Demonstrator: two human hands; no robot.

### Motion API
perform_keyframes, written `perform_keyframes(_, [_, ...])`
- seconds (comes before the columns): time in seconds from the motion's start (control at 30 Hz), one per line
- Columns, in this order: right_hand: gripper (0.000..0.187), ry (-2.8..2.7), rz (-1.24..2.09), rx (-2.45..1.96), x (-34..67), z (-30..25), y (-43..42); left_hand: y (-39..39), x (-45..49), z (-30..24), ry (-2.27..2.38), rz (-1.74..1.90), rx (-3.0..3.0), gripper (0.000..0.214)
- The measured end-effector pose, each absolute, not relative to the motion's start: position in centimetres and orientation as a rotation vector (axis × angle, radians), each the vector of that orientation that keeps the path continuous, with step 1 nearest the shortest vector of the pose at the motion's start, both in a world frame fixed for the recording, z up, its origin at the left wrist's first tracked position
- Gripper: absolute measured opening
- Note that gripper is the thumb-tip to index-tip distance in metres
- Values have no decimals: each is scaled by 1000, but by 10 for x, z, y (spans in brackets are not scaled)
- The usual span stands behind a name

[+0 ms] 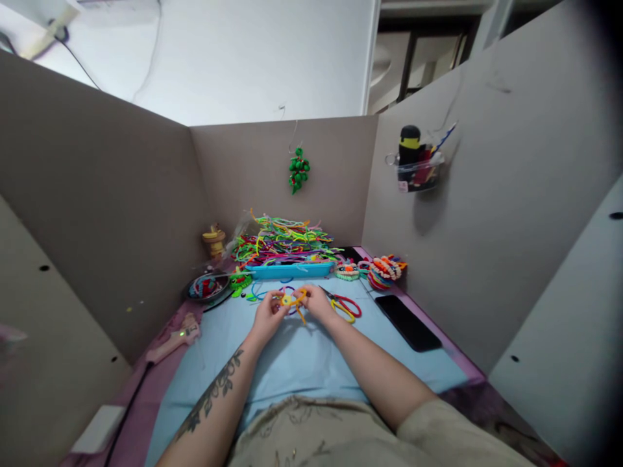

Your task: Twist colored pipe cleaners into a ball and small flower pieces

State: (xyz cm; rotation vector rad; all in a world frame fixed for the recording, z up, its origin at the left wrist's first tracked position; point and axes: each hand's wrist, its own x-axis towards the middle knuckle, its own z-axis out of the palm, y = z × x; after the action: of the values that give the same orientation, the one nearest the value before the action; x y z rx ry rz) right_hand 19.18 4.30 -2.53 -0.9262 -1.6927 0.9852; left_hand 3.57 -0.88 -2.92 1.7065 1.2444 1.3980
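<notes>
Both my hands meet over a light blue mat [292, 360] and pinch a small twisted piece of yellow and orange pipe cleaner [294, 301]. My left hand [267, 316] grips its left side with closed fingers. Closed on its right side is my right hand [316, 303]. An orange end sticks down between the hands. Just behind them lie loose blue and purple pipe cleaners [265, 293].
A big pile of coloured pipe cleaners [282, 241] lies behind a blue tray [289, 270]. Red and yellow scissors [345, 305] and a black phone [407, 322] lie right of the hands. A pink glue gun [174, 340] and a dark bowl [208, 288] sit left. Cardboard walls enclose the desk.
</notes>
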Motion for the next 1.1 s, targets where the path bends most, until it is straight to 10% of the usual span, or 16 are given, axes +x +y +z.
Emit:
perform_keyframes(0.43, [27,-1676,1561,-899,188,-16,26,-13,35,-21,1285,1546,1619,36])
perform_keyframes(1.1, [30,-1755,1283,-867,174,-31,22,-15,37,-19,1337,1590,1579,37])
